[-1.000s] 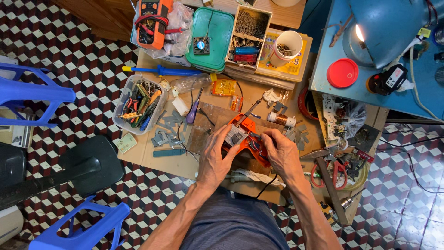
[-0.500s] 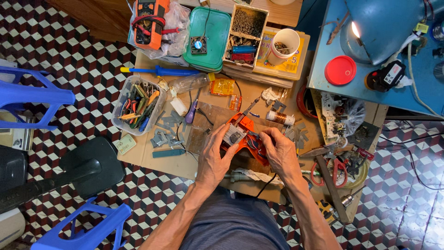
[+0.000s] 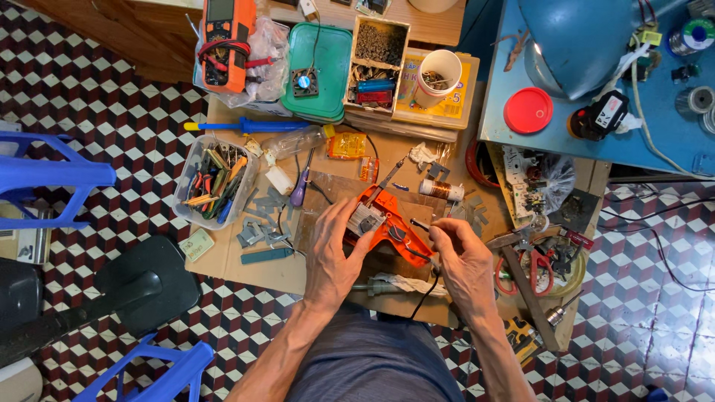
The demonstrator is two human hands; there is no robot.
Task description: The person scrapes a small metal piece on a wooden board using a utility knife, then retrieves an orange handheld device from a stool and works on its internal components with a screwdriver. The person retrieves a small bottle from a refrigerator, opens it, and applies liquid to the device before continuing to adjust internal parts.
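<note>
centrally on the worktop [image 3: 246, 264] lies an opened orange tool [image 3: 387, 225], its innards facing up. left hand [image 3: 331, 257] clamps its near end, fingers curled over the casing, likely to steady it. right hand [image 3: 465, 264] pinches a thin probe [image 3: 419, 223] toward the innards, a black cord [image 3: 426, 290] trailing off. parts tub [image 3: 214, 181] sits well left, red scissors [image 3: 521, 272] right.
</note>
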